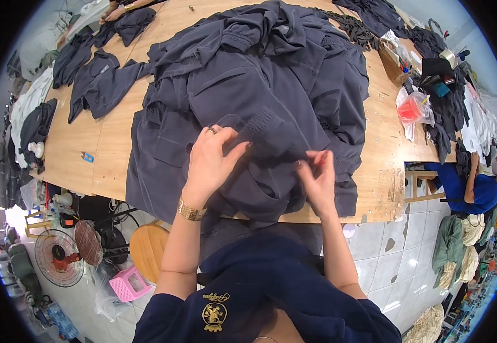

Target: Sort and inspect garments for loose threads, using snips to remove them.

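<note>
Our left hand [211,157] grips the dark jacket's ribbed cuff [260,123] at frame centre; our right hand [317,174] pinches its fabric, piled on the wooden surface [105,143].

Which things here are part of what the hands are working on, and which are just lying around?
In hand:
left hand
right hand
dark garment pile, ribbed cuff

Lying about:
spare dark pieces
blue clip
red bag
tape roll
</note>
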`<state>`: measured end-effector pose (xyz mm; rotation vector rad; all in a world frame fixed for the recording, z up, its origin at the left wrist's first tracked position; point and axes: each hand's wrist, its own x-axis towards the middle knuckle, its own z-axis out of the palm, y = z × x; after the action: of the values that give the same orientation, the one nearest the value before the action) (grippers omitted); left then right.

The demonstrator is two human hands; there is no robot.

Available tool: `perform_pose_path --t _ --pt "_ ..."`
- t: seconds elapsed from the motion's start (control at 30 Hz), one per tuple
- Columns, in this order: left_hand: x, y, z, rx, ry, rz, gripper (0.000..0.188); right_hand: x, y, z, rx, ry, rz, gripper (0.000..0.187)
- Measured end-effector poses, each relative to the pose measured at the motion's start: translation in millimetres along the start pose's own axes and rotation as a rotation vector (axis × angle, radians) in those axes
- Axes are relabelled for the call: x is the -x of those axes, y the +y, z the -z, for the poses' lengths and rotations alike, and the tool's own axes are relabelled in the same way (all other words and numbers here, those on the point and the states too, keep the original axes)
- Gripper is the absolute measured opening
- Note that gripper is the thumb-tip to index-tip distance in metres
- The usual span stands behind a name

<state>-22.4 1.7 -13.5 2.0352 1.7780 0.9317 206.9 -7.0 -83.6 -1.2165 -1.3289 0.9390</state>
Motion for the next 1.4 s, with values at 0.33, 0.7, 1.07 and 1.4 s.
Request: perform_pose_path --t 0.33,0.7,1.07,1.4 --pt "-3.7 15.8 42.8 0.561 0.386 0.122 0.021 -64.2 -94.5 -0.7 -0.092 0.050 0.372 0.034" --pt "9.2 -50.1 -5.9 1.055 0.271 0.439 0.021 -80.8 -63.3 -42.4 0.151 -0.075 0.260 0.025" --pt "41.0 -28.7 2.6 1.375 -0.071 0.505 0.028 -1.4 -52.6 -55.1 -0.110 -0.276 0.064 0.031" --pt "49.4 -16.6 12.6 0.802 -0.069 0.473 0.021 11.6 -39.0 -60.6 -0.154 -0.274 0.067 0.018"
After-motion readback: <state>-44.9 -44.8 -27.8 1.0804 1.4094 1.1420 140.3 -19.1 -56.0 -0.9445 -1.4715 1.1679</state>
